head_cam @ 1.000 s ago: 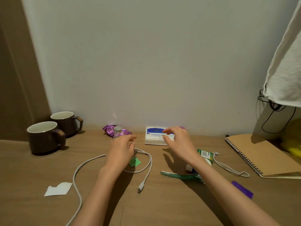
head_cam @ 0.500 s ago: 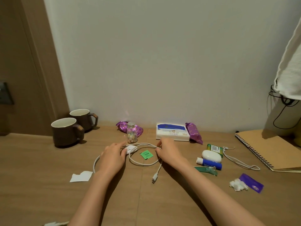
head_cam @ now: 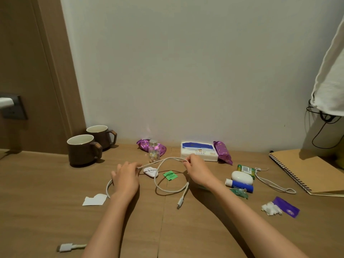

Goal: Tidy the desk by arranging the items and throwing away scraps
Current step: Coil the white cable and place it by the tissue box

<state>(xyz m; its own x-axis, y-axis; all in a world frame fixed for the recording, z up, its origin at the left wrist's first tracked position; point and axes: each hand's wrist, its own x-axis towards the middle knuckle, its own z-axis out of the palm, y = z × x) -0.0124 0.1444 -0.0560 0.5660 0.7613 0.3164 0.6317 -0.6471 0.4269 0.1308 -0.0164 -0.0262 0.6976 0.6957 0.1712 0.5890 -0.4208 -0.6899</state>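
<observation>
Hands both on the white cable (head_cam: 183,194), mid-desk. Left hand (head_cam: 126,178), knuckles up, pinches it between thumb and curled fingers. Right hand (head_cam: 197,172) pinches it further along at the fingertips, the other fingers curled in. Between the two pinches the cable rises off the desk (head_cam: 46,202) in a shallow arc. Below the arc a loop lies on the wood, with one plug end pointing toward the front edge. Another stretch curves out beside the left wrist. A white plug (head_cam: 65,247) lies near the front edge, left; the forearm hides its link to the rest.

Inside the loop: green scrap (head_cam: 170,175). Just left of it, a small white oval object (head_cam: 150,171) with the cable crossing it. White paper scrap (head_cam: 95,200) just beside the left wrist.

Back edge, left to right: two brown mugs (head_cam: 81,149), a small bottle (head_cam: 154,152) upright in front of a purple packet (head_cam: 142,145), a tissue pack (head_cam: 198,151), and a second purple packet (head_cam: 222,152) against the pack's right end.

Right of the right hand: white case (head_cam: 242,176), blue tube (head_cam: 240,185), looped cord (head_cam: 270,183). Nearer the front: crumpled white wad (head_cam: 270,209) touching a purple wrapper (head_cam: 287,206). Right edge: spiral notebook (head_cam: 307,170).
</observation>
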